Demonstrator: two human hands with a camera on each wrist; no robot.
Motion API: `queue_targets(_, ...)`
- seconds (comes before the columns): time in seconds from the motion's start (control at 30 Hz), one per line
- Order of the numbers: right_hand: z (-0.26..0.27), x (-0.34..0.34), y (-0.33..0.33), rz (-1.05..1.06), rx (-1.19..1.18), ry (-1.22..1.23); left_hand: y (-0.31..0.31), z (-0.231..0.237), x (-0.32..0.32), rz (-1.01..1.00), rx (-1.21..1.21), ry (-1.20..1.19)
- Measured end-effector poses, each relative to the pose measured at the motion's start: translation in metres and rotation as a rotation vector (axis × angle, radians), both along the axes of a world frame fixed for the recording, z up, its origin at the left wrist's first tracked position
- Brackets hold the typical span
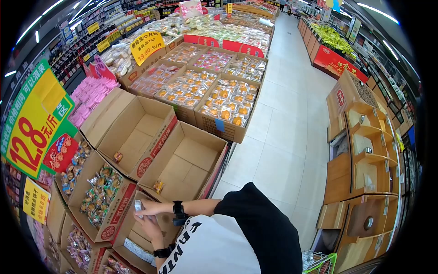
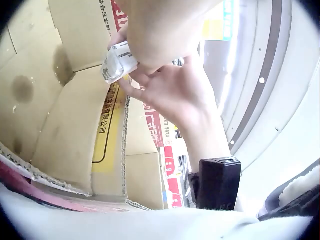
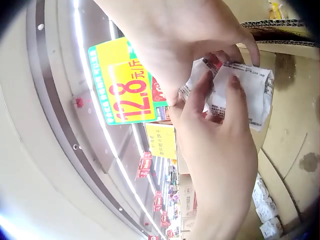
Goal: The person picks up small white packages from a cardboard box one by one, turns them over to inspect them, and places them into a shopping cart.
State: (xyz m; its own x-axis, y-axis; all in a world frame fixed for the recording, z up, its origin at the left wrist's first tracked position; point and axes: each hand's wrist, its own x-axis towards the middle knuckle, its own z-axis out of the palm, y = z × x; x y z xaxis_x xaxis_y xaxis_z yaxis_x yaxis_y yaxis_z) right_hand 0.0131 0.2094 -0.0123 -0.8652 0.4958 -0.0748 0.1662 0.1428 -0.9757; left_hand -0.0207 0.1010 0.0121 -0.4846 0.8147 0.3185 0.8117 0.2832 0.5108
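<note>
Over an open carton (image 1: pixel 123 237), both hands are close together around small white wrapped packets (image 1: pixel 138 205) (image 2: pixel 119 62) (image 3: pixel 242 92). My left hand (image 1: pixel 149 226) (image 2: pixel 160 30) (image 3: pixel 217 125) grips them, two fingertips pressed on the printed wrappers in the right wrist view. My right hand (image 1: pixel 153 208) (image 2: pixel 177 95) (image 3: pixel 175 40) holds the same packets from the other side, a finger bent at their edge; part of its grip is hidden. More white packets (image 1: pixel 139 251) (image 3: pixel 267 210) lie in a row along the carton's side.
Two large cartons (image 1: pixel 137 132) (image 1: pixel 182 157) beyond the hands each hold one small packet. Cartons of green-wrapped sweets (image 1: pixel 101 194) stand left, under a 12.8 price sign (image 1: pixel 36 121) (image 3: pixel 125 85). A tiled aisle (image 1: pixel 283 114) and wooden bins (image 1: pixel 365 150) are right, a cart (image 1: pixel 319 262) below.
</note>
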Motion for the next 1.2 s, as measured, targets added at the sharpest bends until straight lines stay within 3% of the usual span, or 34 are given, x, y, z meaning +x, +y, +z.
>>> queue_targets(0.13, -0.004, -0.003, -0.004, -0.051, 0.069, 0.047, -0.003, -0.014, -0.002, -0.006, 0.023, 0.068)
queue_targets(0.33, 0.009, 0.003, -0.005, -0.142, 0.059, -0.069, -0.006, -0.004, 0.005, -0.023, 0.001, 0.078)
queue_targets(0.5, 0.011, 0.007, -0.005, -0.374, 0.069, 0.201, 0.0, 0.0, 0.009, -0.083, 0.102, 0.107)
queue_targets(0.57, 0.004, 0.008, 0.005, -0.387, 0.099, 0.178, 0.001, -0.003, 0.009, -0.097, 0.137, 0.151)
queue_targets(0.63, 0.002, 0.01, 0.012, -0.398, 0.127, 0.154, -0.001, 0.001, 0.012, -0.077, 0.035, -0.032)
queue_targets(0.97, 0.012, 0.022, 0.011, -0.446, 0.047, 0.094, -0.001, -0.01, 0.011, -0.131, 0.028, -0.025)
queue_targets(1.07, 0.003, 0.02, 0.017, -0.482, 0.077, 0.125, -0.001, -0.013, 0.011, -0.051, 0.101, -0.004)
queue_targets(1.13, 0.004, 0.021, 0.018, -0.456, 0.057, 0.139, -0.002, -0.02, 0.002, 0.011, 0.164, -0.167)
queue_targets(1.2, 0.004, 0.023, 0.019, -0.366, 0.185, 0.124, -0.001, -0.019, -0.007, 0.05, 0.186, -0.175)
